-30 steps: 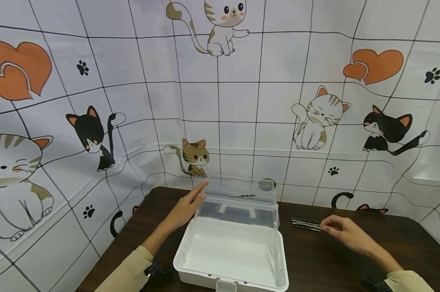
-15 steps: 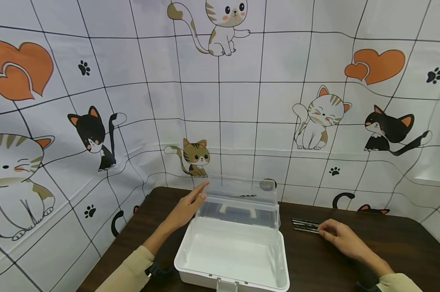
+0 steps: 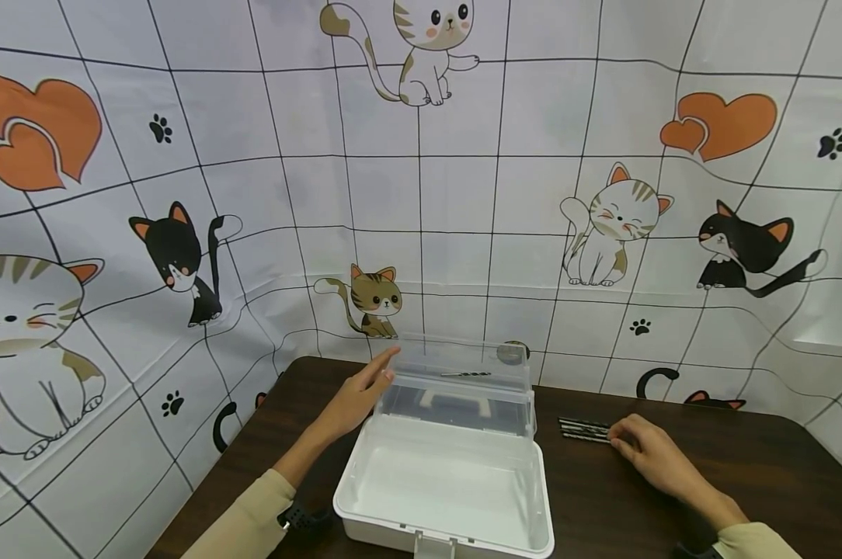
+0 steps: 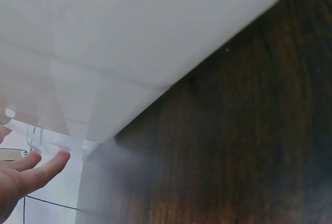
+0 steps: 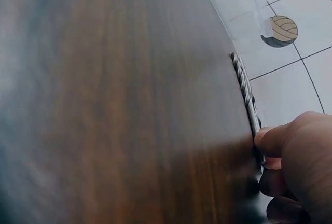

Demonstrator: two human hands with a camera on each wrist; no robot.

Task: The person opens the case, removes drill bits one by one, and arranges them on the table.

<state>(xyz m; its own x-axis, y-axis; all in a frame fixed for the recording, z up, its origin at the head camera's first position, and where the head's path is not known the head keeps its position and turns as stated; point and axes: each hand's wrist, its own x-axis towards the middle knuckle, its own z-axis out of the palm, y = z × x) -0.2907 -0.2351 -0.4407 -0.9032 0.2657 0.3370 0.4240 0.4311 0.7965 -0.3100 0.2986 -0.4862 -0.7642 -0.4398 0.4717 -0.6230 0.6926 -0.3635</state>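
Several spiral-fluted drill bits (image 3: 580, 429) lie side by side on the dark table, right of a white plastic box (image 3: 375, 524). My right hand (image 3: 655, 460) is at their near end, where thumb and fingers pinch a drill bit (image 5: 244, 81) by its smooth shank. The fingers cover that end. My left hand (image 3: 354, 400) has its fingers stretched along the left edge of the raised clear lid (image 3: 456, 407), and these fingers (image 4: 44, 175) also show in the left wrist view. Another single drill bit (image 3: 466, 374) appears at the lid, towards the back.
A clear latch (image 3: 433, 546) hangs at the box's front. The box's inside shows a bare white floor. Dark wooden table (image 3: 624, 520) surrounds the box, and a white cat-print sheet (image 3: 456, 194) rises behind and on the left.
My right hand has slid slightly left along the drill bits, covering a bit more of their ends. The left hand, box and lid look unmoved.
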